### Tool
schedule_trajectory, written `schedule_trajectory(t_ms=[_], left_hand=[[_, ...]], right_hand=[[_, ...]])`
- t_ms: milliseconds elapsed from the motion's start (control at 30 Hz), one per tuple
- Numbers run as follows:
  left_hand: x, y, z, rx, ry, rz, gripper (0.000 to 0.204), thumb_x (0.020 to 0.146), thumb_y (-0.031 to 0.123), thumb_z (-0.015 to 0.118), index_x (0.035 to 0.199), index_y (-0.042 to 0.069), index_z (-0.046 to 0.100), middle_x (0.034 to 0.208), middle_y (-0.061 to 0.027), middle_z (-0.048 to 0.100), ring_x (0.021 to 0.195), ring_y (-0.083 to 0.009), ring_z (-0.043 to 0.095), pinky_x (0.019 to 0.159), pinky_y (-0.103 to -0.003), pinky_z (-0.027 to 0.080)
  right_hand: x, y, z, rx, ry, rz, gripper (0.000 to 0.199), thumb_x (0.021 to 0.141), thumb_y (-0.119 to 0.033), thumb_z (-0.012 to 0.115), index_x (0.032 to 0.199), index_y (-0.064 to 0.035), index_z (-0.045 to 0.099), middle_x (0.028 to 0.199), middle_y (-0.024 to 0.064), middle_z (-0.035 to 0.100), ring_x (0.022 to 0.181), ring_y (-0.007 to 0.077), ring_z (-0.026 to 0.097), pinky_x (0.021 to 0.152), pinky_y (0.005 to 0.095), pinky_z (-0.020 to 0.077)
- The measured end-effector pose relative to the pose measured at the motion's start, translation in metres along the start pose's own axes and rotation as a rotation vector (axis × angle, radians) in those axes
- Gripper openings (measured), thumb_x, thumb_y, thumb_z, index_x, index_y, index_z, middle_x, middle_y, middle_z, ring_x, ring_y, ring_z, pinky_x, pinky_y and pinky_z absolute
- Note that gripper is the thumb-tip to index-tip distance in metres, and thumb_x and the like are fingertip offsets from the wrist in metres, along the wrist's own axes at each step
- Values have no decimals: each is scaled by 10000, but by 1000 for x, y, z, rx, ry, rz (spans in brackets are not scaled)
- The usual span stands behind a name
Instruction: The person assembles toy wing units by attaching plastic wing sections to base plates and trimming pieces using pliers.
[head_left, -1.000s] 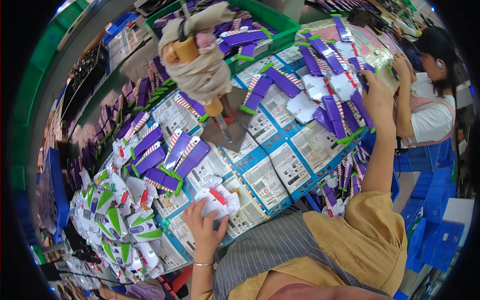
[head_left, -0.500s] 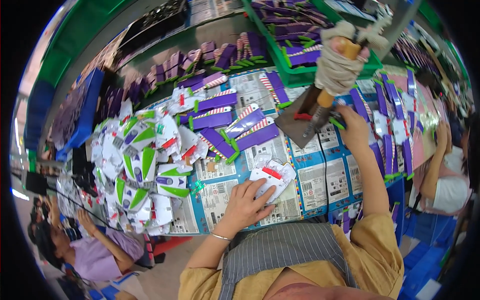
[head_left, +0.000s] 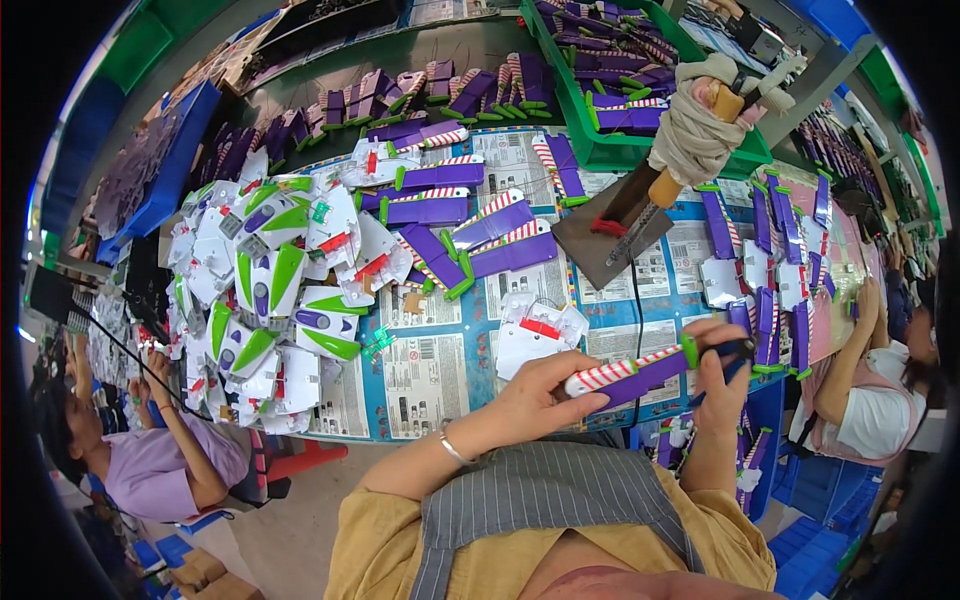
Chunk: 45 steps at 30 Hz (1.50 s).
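Observation:
My left hand [head_left: 545,400] grips the white-and-red striped end of a purple toy wing [head_left: 640,382], held low in front of my apron. At its other end is a green tip [head_left: 690,350]. My right hand [head_left: 718,375] is closed by that tip, around a dark-handled tool [head_left: 738,350] whose working end I cannot make out. Just beyond my left hand a white plastic shell [head_left: 535,340] with a red part lies on the table. More purple wings [head_left: 505,240] lie farther back, near a brown metal plate [head_left: 600,255] carrying a cloth-wrapped stand [head_left: 695,130].
White, green and purple toy shells [head_left: 270,280] are heaped at the left. A green crate [head_left: 600,150] of wings stands at the back. A black cable [head_left: 638,310] runs down from the plate. Co-workers sit at the left [head_left: 170,450] and right [head_left: 870,390].
My left hand has left the white shell and now grips a purple wing. My right hand has come down from beside the stand to the wing's green tip.

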<state>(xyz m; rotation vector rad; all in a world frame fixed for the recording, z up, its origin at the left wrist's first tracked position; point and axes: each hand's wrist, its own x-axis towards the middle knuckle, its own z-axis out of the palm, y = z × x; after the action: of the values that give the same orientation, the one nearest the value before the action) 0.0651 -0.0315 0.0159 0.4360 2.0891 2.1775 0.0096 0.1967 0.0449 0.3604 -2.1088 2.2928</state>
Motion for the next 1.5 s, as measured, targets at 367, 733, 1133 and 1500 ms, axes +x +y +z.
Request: schedule_trajectory(t_ms=[367, 733, 1133, 1500], left_hand=[[-31, 6, -11, -437, -252, -154, 208, 790, 140, 720, 929, 14, 629, 669, 1, 577, 594, -59, 534, 508, -234, 403], [-27, -14, -36, 682, 484, 37, 434, 753, 65, 684, 1161, 14, 546, 1146, -160, 541, 1018, -304, 526, 813, -350, 449], [-20, -33, -19, -115, 332, -340, 597, 925, 148, 535, 1421, 31, 224, 1292, -118, 438, 1144, -160, 454, 977, -301, 361], [-15, -16, -22, -259, 242, -393, 621, 929, 169, 534, 1437, 45, 197, 1291, -116, 454, 1156, -160, 453, 974, -295, 367]], right_hand=[[6, -6, 32, -191, -1054, -61, 268, 758, -114, 696, 979, -80, 548, 864, 72, 570, 763, 228, 578, 670, 342, 426], [14, 17, 9, -624, -541, -211, 344, 632, 68, 652, 955, -46, 614, 888, 88, 559, 819, 268, 549, 697, 350, 427], [19, 47, 29, -824, -578, -490, 279, 659, 4, 614, 907, -108, 550, 902, 35, 551, 837, 220, 564, 690, 337, 403], [13, 44, 32, -540, -649, 46, 510, 688, 59, 643, 1151, -143, 566, 905, 76, 474, 838, 253, 533, 707, 328, 452]])
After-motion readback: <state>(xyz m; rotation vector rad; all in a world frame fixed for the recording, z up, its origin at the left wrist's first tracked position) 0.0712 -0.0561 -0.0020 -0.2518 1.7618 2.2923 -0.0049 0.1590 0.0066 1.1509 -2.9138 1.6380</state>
